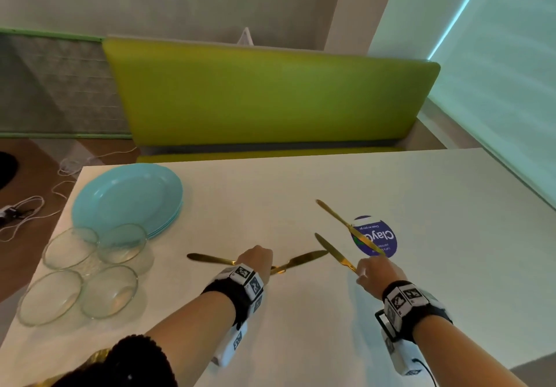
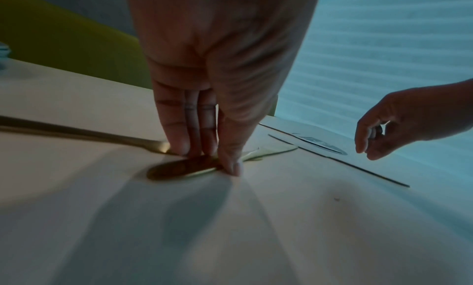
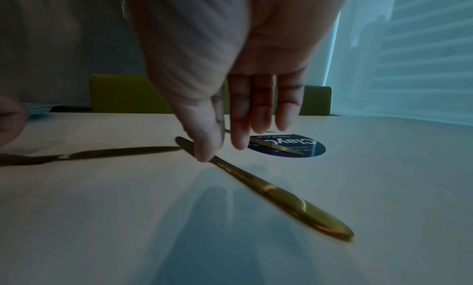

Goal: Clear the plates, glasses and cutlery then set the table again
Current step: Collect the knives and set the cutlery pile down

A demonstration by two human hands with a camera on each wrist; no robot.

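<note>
Several gold knives lie on the white table [image 1: 301,182]. My left hand [image 1: 255,259] is down on two of them where their handles meet: one knife [image 1: 207,258] points left, the other [image 1: 304,259] points right. In the left wrist view thumb and fingertips [image 2: 179,147] pinch the near knife's handle [image 2: 179,171], which still lies on the table. My right hand [image 1: 370,269] hovers over a third knife [image 1: 331,249]; its thumb tip touches that knife [image 3: 268,188] mid-length, its fingers [image 3: 261,115] straight and raised. A fourth knife [image 1: 337,218] lies across a round blue sticker [image 1: 388,239].
A stack of teal plates [image 1: 126,197] sits at the table's far left corner, with several clear glass bowls [image 1: 70,246] clustered in front of it. A green bench [image 1: 270,95] runs behind the table. White cables [image 1: 30,206] lie on the floor at left.
</note>
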